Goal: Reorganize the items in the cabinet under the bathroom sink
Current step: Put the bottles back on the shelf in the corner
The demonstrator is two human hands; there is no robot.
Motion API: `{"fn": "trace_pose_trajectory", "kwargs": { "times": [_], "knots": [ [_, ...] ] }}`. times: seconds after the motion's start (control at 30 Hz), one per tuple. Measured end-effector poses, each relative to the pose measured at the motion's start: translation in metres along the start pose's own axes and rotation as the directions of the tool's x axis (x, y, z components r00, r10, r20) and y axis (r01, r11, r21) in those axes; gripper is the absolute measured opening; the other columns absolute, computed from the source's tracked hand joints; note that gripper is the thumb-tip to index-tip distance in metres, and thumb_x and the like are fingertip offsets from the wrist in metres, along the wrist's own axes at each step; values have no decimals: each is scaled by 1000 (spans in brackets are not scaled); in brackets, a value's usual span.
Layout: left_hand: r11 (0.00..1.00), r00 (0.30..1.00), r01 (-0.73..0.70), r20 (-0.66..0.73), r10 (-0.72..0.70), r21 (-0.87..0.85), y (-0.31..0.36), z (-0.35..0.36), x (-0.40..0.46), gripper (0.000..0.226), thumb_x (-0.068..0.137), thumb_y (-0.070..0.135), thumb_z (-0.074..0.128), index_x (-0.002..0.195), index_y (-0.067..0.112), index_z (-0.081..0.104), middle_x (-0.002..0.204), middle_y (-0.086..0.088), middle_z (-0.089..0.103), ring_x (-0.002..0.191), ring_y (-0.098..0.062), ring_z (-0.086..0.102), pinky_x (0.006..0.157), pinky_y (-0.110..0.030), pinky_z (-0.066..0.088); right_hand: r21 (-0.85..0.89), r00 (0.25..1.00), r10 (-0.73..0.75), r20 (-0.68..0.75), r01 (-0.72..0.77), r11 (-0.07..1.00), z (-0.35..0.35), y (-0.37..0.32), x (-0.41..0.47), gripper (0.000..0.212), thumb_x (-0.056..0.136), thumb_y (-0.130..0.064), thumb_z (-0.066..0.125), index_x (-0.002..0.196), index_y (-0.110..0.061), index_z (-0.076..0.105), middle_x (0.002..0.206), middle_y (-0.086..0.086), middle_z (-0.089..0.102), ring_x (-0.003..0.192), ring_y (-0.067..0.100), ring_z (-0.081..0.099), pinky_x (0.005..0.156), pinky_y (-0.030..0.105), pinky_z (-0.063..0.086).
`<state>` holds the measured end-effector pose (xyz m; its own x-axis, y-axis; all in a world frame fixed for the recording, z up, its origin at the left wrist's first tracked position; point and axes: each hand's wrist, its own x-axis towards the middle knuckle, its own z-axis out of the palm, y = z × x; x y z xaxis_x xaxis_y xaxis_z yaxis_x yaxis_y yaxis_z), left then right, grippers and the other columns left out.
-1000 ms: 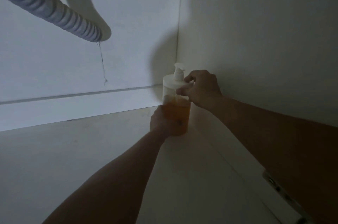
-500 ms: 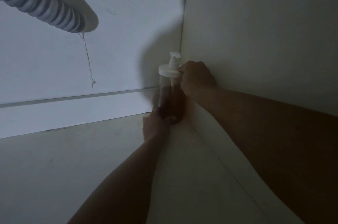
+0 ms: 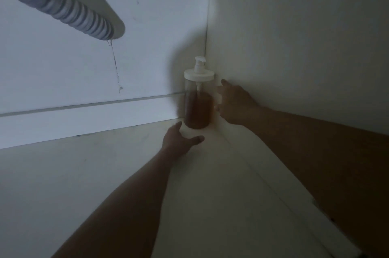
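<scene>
Pump bottle [image 3: 199, 108] upright in corner — left hand [image 3: 179, 141], right hand [image 3: 235, 106] both spread, gripping nothing; withdraw straight, don't clip it.

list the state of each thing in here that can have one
pump bottle: upright in the back right corner, partly full of amber liquid, lid on, not held
left hand: open, just in front of the bottle's base
right hand: open, beside the bottle
drain hose: hanging at upper left
</scene>
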<state>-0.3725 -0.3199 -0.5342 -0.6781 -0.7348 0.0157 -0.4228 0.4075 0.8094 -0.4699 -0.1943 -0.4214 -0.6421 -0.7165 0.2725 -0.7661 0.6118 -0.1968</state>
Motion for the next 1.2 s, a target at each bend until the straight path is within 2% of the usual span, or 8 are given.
{"fn": "trace_pose_trajectory", "kwargs": {
  "times": [0.13,0.3,0.47,0.67,0.8,0.93,1.0,1.2],
  "knots": [
    [996,994,39,100,-31,-78,7,-11,-39,89,66,36,86,140,9,45,143,-8,48,126,-22,49,99,-28,39,13,997,-34,69,34,999,-18,6,-50,52,89,-28,67,136,-11,51,139,11,53,128,30,49,105,37,41],
    [975,956,-82,292,19,206,42,-21,-108,73,71,35,82,133,7,54,135,-6,54,120,-21,54,101,-31,45,77,989,-50,137,40,996,-43,9,-113,54,84,-29,73,134,-14,56,130,8,60,117,25,58,98,33,47],
    [905,860,-235,509,24,355,81,-35,-191,49,75,30,80,111,-1,67,104,-15,71,85,-21,64,71,-23,51,232,939,-88,334,9,973,-74,0,-183,42,81,-15,77,120,-7,63,104,12,70,79,21,71,60,28,61],
    [854,644,-272,743,-181,444,100,-37,-283,33,75,17,81,102,1,71,82,-7,72,84,-23,70,74,-34,59,198,724,-83,685,-75,977,-90,5,-272,27,79,4,73,105,-3,69,93,11,73,84,23,73,64,32,62],
    [714,531,-378,770,-354,590,72,-9,-332,33,73,34,81,92,8,73,76,1,62,76,-16,64,66,-30,55,37,605,-42,795,20,999,-49,26,-319,39,71,3,80,107,-9,69,99,12,71,78,26,70,60,31,59],
    [592,586,-458,726,-360,663,33,20,-366,74,71,51,78,126,7,55,120,-8,58,114,-27,56,97,-36,46,-1,602,-25,798,44,999,4,56,-359,82,68,-11,86,140,-15,46,133,7,55,102,28,63,82,38,58],
    [617,626,-416,703,-339,668,16,31,-379,87,72,51,77,138,5,44,136,-9,52,120,-26,52,96,-31,44,22,647,-59,761,64,998,24,69,-376,90,64,-20,89,142,-19,44,136,2,52,119,25,55,94,35,51],
    [676,773,-324,597,-215,662,-26,59,-395,86,51,68,80,114,17,53,113,-2,61,100,-20,59,79,-32,52,228,718,-148,681,-16,973,58,83,-406,88,63,-19,88,140,-19,45,132,0,58,115,20,59,91,35,52]
  ]
}}
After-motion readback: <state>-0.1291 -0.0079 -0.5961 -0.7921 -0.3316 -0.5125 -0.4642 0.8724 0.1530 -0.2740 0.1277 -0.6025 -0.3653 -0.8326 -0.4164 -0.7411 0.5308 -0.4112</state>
